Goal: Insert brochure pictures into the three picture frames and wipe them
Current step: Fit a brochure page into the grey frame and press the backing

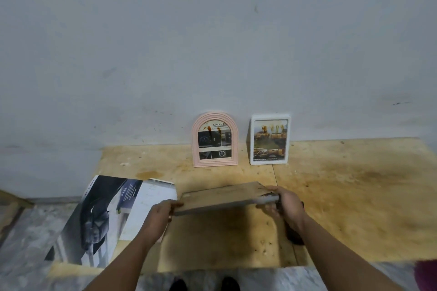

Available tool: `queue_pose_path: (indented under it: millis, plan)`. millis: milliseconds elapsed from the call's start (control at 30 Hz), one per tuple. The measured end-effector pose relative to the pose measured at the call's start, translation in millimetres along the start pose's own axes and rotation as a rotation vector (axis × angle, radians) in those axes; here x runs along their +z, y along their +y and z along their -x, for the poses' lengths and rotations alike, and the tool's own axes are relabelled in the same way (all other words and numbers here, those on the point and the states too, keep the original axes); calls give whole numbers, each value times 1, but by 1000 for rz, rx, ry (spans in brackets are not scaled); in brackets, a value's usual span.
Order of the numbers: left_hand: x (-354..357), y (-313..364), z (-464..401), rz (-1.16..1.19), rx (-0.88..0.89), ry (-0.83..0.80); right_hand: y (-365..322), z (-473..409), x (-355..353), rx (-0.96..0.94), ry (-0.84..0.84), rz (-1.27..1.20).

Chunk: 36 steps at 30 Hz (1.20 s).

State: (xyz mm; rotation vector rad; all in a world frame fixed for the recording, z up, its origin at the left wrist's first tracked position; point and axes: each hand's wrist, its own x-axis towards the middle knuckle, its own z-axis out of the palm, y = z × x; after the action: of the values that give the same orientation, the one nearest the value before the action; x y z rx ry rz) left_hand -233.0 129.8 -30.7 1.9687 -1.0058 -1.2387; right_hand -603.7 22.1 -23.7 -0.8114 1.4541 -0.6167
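I hold a third picture frame (224, 197) flat and a little tilted above the plywood, its brown back upward. My left hand (159, 218) grips its left end and my right hand (285, 205) grips its right end. A pink arched frame (214, 140) with a brochure picture in it leans against the wall, with brown smears on its front. Beside it on the right stands a white rectangular frame (269, 139), also holding a picture and smeared. An open car brochure (111, 215) lies at the left.
The plywood board (354, 196) lies on a marble floor against a grey wall. A dark object (294, 235) sits on the board under my right wrist. A dark red thing (426, 275) shows at the lower right corner. My feet (204, 284) are at the bottom edge.
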Motion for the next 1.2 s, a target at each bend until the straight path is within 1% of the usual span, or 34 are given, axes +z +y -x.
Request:
queue_pose_path:
  millis: [67, 133, 167, 267, 367, 433, 533, 600, 767, 833, 900, 967, 1033, 1100, 1133, 1167, 1200]
  plan:
    - [-1, 16, -2, 21, 14, -15, -12, -2, -9, 35, -23, -119]
    - [0, 24, -3, -18, 66, -25, -21, -3, -17, 53, -69, -164]
    - [0, 29, -4, 0, 73, -35, -24, -3, -22, 44, -84, -144]
    - [3, 42, -8, 156, 56, -18, -36, 3, -33, 7, -108, -92]
    - [12, 63, -8, 373, 0, 3, -34, -2, -40, -7, -76, -42]
    - [19, 70, -9, 541, -70, 21, -30, 2, -34, -8, -106, -112]
    - [30, 71, -11, 662, -157, 59, -14, 8, -26, 100, -236, -274]
    - [33, 70, -8, 686, -206, 61, 4, 8, -26, 179, -287, -332]
    - [35, 59, 9, 626, -319, -2, 37, 6, -21, 234, -180, -358]
    - [37, 45, 13, 574, -350, -13, 41, 6, -18, 273, -166, -402]
    - [39, 32, 13, 532, -361, -9, 40, 6, -19, 289, -186, -412]
    - [39, 27, 11, 497, -379, 12, 36, 5, -20, 265, -203, -347]
    - [39, 26, 7, 487, -398, 30, 34, -1, -20, 231, -124, -191]
    - [41, 27, 4, 496, -411, 27, 38, -12, -27, 147, 70, 65]
    - [44, 26, 3, 501, -415, 29, 42, -17, -33, 106, 177, 236]
    - [46, 25, 0, 496, -416, 32, 46, -22, -40, 87, 280, 390]
    - [48, 22, -3, 479, -418, 43, 55, -27, -49, 111, 368, 500]
